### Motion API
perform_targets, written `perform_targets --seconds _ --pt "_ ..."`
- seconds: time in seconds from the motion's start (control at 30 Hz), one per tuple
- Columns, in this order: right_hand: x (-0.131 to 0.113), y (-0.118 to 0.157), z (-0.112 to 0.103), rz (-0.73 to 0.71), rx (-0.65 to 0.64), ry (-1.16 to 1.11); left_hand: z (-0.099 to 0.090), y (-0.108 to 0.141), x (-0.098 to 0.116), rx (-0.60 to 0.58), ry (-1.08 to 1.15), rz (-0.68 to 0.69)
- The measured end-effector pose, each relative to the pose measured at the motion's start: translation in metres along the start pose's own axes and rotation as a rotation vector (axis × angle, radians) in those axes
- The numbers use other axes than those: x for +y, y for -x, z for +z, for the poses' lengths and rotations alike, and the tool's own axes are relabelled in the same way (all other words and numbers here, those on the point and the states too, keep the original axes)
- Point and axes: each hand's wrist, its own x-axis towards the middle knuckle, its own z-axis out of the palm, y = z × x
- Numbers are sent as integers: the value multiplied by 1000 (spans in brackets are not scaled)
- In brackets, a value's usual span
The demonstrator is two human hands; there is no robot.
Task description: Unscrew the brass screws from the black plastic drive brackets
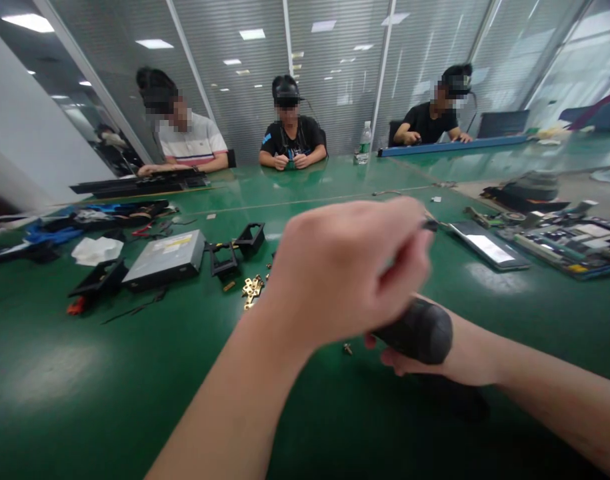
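My left hand [349,260] is raised over the green table, its fingers closed in a pinch, with a small dark piece at the fingertips that I cannot make out. Behind and below it, my right hand [409,360] is wrapped round a thick black cylindrical handle [425,330]; the front of that tool is hidden by my left hand. Small gold metal pieces [252,288] lie left of my left wrist. A small screw-like part [347,349] rests on the table between my forearms.
Black frames [225,260], a silver drive [167,259] and a white tissue [97,250] lie left. A phone [489,245] and circuit boards [579,240] are right. Across the table [185,373] sit three people; a bottle [365,141] stands at the far side.
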Motion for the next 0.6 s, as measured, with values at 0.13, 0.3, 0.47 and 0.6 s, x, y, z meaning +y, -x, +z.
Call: perform_targets --seconds 0.13,0.3,0.47,0.6 --pt "-10 4 -2 -57 -101 83 -6 -23 -65 121 -165 139" --pt "-10 1 -2 -67 -65 159 5 -3 -168 154 154 -395" --pt "-5 -2 -4 -49 -125 247 16 21 -197 275 453 -564" --pt "-2 -4 -5 -21 -194 152 16 26 -202 190 454 -647"
